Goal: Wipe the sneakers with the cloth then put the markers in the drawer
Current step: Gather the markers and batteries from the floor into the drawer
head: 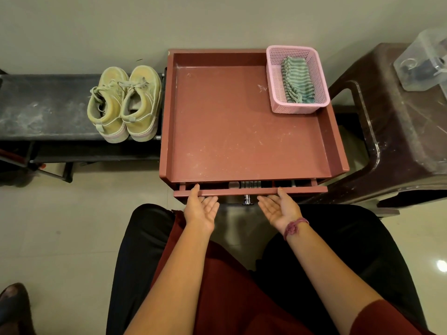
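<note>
Touching the drawer [250, 191] front from below, the left hand [202, 209] and right hand [278, 207] lie palm-up, fingers straight, holding nothing. Just beyond their fingertips the drawer stands barely ajar; markers [251, 184] seem to lie inside. It looks stiff and light; the metal knob [247, 200] between the hands offers the surest hold. Sneakers [124, 103] sit far beyond the left hand, the soft cloth [296, 79] beyond the right.

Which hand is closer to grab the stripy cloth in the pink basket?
Right. The striped cloth lies in the pink basket at the cabinet's far right corner, on the right hand's side. The left hand would have to cross over. Both hands touch the drawer front, palms up.
</note>
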The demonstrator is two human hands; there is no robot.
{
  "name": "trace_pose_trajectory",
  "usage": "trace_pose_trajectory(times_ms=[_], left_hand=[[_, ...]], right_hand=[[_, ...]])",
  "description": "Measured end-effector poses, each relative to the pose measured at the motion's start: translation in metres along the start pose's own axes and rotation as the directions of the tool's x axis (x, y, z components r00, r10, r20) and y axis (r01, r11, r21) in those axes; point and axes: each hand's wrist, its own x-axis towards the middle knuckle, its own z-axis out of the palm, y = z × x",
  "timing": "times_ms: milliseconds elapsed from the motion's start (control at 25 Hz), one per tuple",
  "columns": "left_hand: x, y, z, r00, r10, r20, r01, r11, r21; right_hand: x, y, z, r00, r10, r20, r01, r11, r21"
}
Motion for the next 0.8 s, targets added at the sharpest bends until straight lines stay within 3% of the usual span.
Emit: trace_pose_trajectory(times_ms=[160, 320, 440, 800], left_hand=[[0.002, 0.0, 0.0, 1.0, -0.021, 0.005, 0.021, 0.999, -0.041], [0.002, 0.001, -0.001, 0.999, -0.024, 0.029, 0.028, 0.991, -0.129], [0.001, 0.0, 0.001, 0.999, -0.01, 0.042, 0.017, 0.988, -0.154], [0.007, 0.003, 0.014, 0.993, 0.039, 0.112, -0.018, 0.984, -0.177]], right_hand=[[0.003, -0.001, 0.0, 0.999, -0.023, -0.027, 0.025, 0.998, 0.052], [0.003, -0.009, -0.006, 0.998, 0.025, 0.062, -0.04, 0.964, 0.263], [0.003, -0.015, -0.009, 0.991, 0.038, 0.128, -0.079, 0.942, 0.327], [0.009, -0.021, -0.004, 0.962, -0.007, 0.273, -0.063, 0.967, 0.245]])
